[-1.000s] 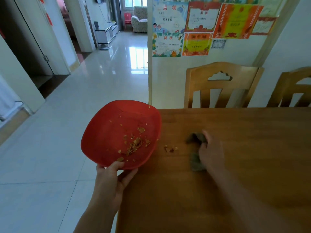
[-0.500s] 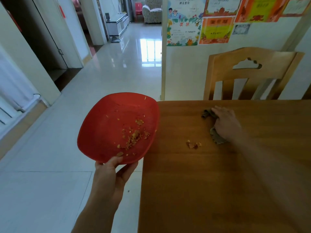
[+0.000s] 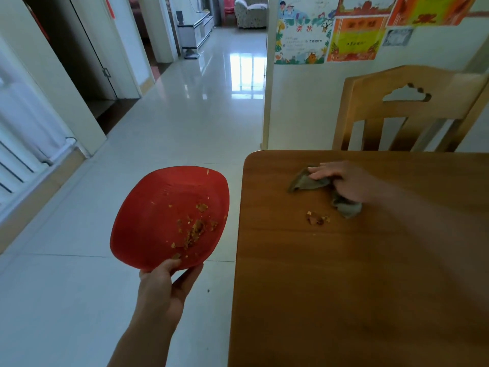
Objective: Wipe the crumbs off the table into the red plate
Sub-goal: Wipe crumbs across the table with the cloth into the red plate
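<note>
White floor tiles point(image 3: 79, 300) fill the left side, under a red plate point(image 3: 148, 221) held out in the air, clear of the worktop's point(image 3: 344, 287) left edge and tilted toward the camera. The left hand point(image 3: 161, 292) grips the plate's near rim, thumb on top and fingers beneath. Loose crumbs lie scattered across the plate's lower right part. To the right, on the brown wooden worktop, sits a small pile of crumbs point(image 3: 317, 219), apart from the edge. Just beyond and right of it, the right hand point(image 3: 349, 185) presses down on a crumpled grey-green cloth point(image 3: 309, 182), fingers curled over it. A wooden chair point(image 3: 407, 102) stands behind the worktop.
</note>
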Motion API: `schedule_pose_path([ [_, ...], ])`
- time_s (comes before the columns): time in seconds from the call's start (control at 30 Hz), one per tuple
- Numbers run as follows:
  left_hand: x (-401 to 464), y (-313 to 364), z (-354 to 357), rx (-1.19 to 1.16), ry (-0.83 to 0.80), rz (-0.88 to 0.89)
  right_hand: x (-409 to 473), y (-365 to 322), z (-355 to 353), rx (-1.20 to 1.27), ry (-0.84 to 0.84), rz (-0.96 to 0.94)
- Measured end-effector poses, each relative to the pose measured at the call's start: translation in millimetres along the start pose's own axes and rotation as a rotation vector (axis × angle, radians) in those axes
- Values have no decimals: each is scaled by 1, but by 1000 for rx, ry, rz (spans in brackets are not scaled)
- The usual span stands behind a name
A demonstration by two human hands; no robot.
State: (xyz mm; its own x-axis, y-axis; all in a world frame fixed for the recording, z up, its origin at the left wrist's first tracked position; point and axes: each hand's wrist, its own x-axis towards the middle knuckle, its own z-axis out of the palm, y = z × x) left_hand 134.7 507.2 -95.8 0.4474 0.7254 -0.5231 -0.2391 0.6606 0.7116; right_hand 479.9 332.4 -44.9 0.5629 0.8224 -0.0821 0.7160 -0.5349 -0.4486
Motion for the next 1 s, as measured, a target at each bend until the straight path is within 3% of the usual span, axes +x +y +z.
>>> schedule_pose_path([
  [0.2, 6, -10, -12, 35, 47, 14, -72, 55, 2, -41, 216, 181],
  [0.27, 6, -17, -13, 66, 61, 20, -94, 62, 12, -115, 294, 337],
  [0.37, 4, -27, -11, 114, 116, 22, -105, 49, 32, -174, 380, 549],
  [0.47, 3, -37, -9, 164, 155, 18, -95, 15, 49, -246, 374, 607],
  [0.57, 2, -46, -9, 207, 141, 26, -81, -37, 69, -209, 427, 577],
  [0.83, -4, -44, -10, 219, 110, 21, -45, -176, 136, -27, 521, 287],
  [1.0, -8, -38, -13, 240, 96, 14, -28, -232, 158, -5, 386, 30],
])
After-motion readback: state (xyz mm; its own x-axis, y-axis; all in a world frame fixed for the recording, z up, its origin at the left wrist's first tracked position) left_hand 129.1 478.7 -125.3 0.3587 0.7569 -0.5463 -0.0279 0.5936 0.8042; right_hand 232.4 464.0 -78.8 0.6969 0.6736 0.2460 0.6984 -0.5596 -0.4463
